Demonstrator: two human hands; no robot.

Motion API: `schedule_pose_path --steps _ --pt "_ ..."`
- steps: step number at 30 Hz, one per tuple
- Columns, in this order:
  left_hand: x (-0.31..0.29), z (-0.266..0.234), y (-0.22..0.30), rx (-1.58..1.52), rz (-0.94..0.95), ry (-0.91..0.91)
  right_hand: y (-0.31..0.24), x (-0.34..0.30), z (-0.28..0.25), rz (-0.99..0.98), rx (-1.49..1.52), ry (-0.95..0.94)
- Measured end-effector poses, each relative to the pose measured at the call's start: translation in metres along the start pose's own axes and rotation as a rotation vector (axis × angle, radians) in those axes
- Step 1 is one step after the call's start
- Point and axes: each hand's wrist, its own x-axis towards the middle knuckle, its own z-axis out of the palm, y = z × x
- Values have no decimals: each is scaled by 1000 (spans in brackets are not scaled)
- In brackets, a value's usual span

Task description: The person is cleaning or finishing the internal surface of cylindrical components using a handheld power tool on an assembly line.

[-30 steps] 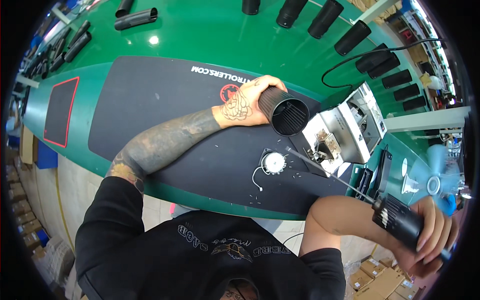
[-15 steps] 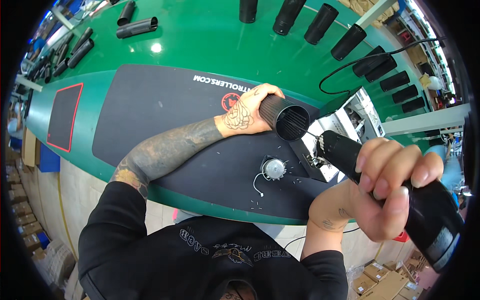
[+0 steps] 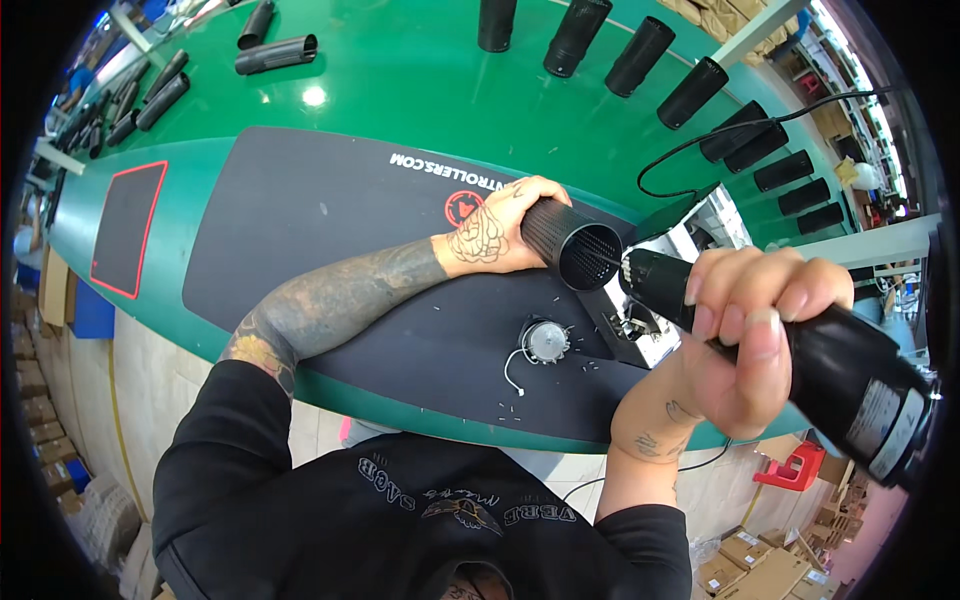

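My left hand (image 3: 515, 225) is wrapped round a black perforated tube (image 3: 550, 232), tilted on the dark mat with its open end facing right. In my right hand (image 3: 765, 325) is a black electric screwdriver (image 3: 835, 375), its thin bit pointing left into the tube's mouth. What the bit touches inside cannot be made out. Beyond the screwdriver tip stands a silver metal box (image 3: 640, 330), partly hidden by the tool. Nearer to me, a small round motor (image 3: 548, 342) with a white lead lies on the mat, small screws scattered about it.
Several black tubes (image 3: 640, 55) stand in a curved row on the green table (image 3: 400, 85), at the far right. More tubes (image 3: 275, 55) lie at the far left. A black cable (image 3: 690, 125) loops behind the metal box. On the floor at right is a red stool (image 3: 792, 465).
My right hand has brought the screwdriver left and slightly up, so its bit now reaches into the tube's mouth. My left hand keeps its hold on the tube.
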Motion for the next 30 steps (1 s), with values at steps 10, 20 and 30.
schedule_pose_path --steps 10,20,30 --pt "-5 -1 -6 -83 -189 129 -53 -6 -37 -240 106 -119" --pt "2 5 -10 76 11 114 -67 -10 -43 60 -295 -126" --pt "-1 6 -16 -150 47 104 -87 -1 -70 -41 502 -152"
